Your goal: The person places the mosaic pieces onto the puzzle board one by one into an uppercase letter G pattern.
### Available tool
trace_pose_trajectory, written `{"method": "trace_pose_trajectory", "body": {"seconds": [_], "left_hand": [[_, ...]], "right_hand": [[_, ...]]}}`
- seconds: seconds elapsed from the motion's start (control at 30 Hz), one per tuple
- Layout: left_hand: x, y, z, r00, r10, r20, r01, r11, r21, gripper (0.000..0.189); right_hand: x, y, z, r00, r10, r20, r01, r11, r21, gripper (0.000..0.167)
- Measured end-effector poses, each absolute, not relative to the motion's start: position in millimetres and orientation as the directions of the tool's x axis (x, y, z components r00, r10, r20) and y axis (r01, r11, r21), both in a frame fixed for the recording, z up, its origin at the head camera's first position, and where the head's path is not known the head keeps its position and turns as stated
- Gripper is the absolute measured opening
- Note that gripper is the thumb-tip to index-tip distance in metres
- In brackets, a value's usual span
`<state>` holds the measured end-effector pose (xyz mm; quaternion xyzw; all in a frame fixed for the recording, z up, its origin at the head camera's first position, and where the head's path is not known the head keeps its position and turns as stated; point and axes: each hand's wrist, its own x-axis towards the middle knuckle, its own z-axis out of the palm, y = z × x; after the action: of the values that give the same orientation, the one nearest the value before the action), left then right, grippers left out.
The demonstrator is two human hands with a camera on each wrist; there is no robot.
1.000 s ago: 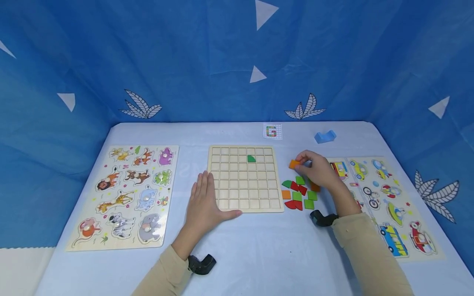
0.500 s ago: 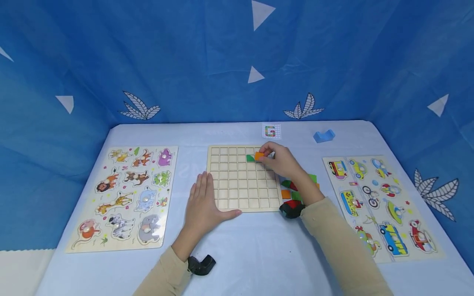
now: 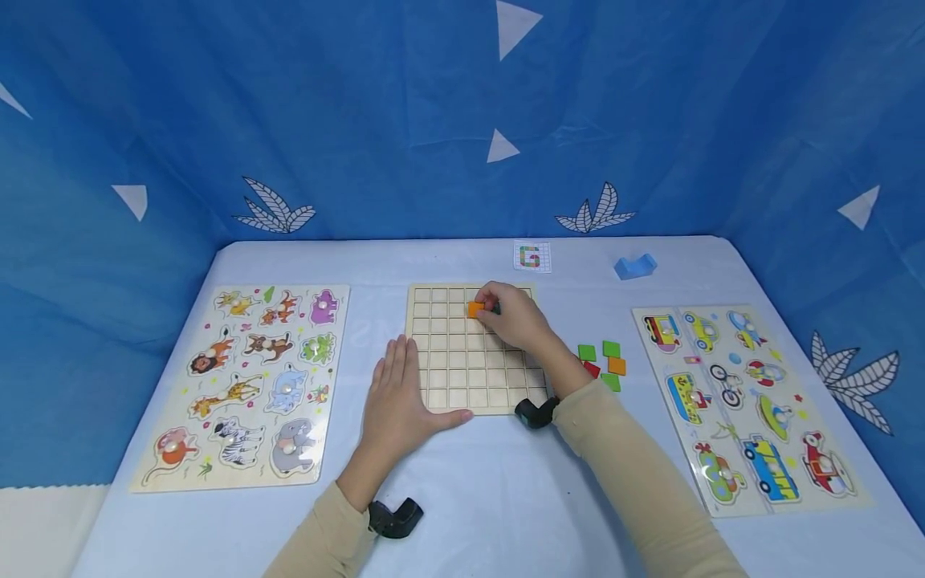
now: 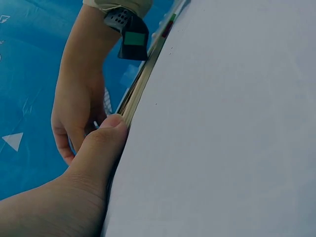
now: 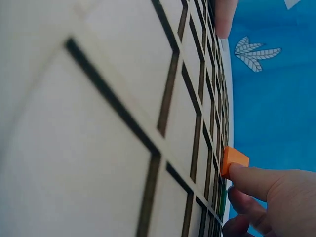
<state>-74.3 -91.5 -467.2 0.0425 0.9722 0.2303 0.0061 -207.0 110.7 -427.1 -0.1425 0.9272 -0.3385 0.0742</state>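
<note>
An orange square tile (image 3: 474, 310) is pinched between the thumb and fingers of my right hand (image 3: 515, 318), over the upper middle of the wooden grid board (image 3: 448, 377). In the right wrist view the orange tile (image 5: 236, 160) touches or nearly touches the grid, and a green piece (image 5: 223, 200) shows just below it. From the head view my right hand mostly hides that green piece. My left hand (image 3: 397, 393) lies flat at the board's lower left corner, fingers straight along the left edge and thumb along the front edge.
Loose green, red and orange tiles (image 3: 610, 383) lie right of the board, partly behind my right forearm. A small pattern card (image 3: 531, 257) and a blue block (image 3: 635, 266) sit at the back. An animal puzzle (image 3: 246, 385) stands left, a vehicle puzzle (image 3: 744, 401) right.
My right hand has carried the orange tile from the loose pile leftward onto the board, passing the green quarter-round piece to its left side. My left hand has stayed in place.
</note>
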Motion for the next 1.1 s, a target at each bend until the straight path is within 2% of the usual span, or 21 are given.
{"method": "trace_pose_trajectory", "body": {"seconds": [0.33, 0.63, 0.8, 1.1], "left_hand": [[-74.9, -91.5, -468.9, -0.996, 0.087, 0.030, 0.091, 0.890, 0.448, 0.144], [-75.5, -91.2, -469.9, -0.996, 0.085, 0.022, 0.086, 0.888, 0.452, 0.144], [-76.1, -90.6, -470.6, -0.996, 0.084, 0.011, 0.080, 0.891, 0.447, 0.145], [-75.4, -91.2, -470.8, -0.996, 0.083, 0.017, 0.081, 0.894, 0.440, 0.145]], "right_hand": [[-207.2, 110.2, -426.9, -0.946, -0.320, -0.039, -0.238, 0.774, -0.587, 0.019], [-210.7, 108.9, -425.4, -0.945, -0.323, -0.046, -0.244, 0.794, -0.557, 0.014], [-211.0, 107.2, -425.0, -0.945, -0.322, -0.056, -0.242, 0.804, -0.544, 0.019], [-207.1, 109.5, -420.4, -0.918, -0.390, -0.068, -0.295, 0.790, -0.537, 0.025]]}}
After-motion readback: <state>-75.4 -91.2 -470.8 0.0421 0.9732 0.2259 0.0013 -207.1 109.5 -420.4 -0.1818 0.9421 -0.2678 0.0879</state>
